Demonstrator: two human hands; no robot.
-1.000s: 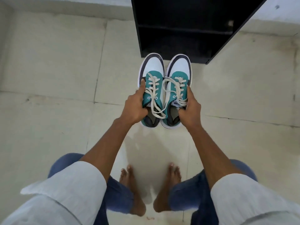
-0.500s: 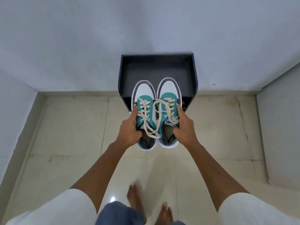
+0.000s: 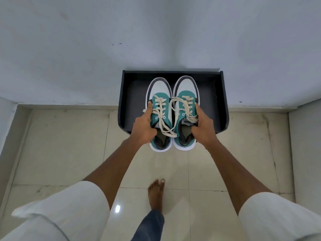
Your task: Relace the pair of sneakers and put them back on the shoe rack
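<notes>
The left hand [image 3: 142, 126] grips the left sneaker [image 3: 159, 112] along its outer side, fingers closed around it, while the right hand [image 3: 202, 126] clasps the right sneaker [image 3: 186, 110] the same way. The two teal-and-white shoes are held side by side, touching, toes pointing at the wall [image 3: 156, 35], above the top of the dark shoe rack [image 3: 215, 101]. Cream laces [image 3: 163, 122] hang loose across both tongues, and one bare foot [image 3: 155, 193] stands on the tiled floor [image 3: 60, 145].

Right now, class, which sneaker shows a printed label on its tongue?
The right sneaker, held by the right hand; the left sneaker shows no such label.
</notes>
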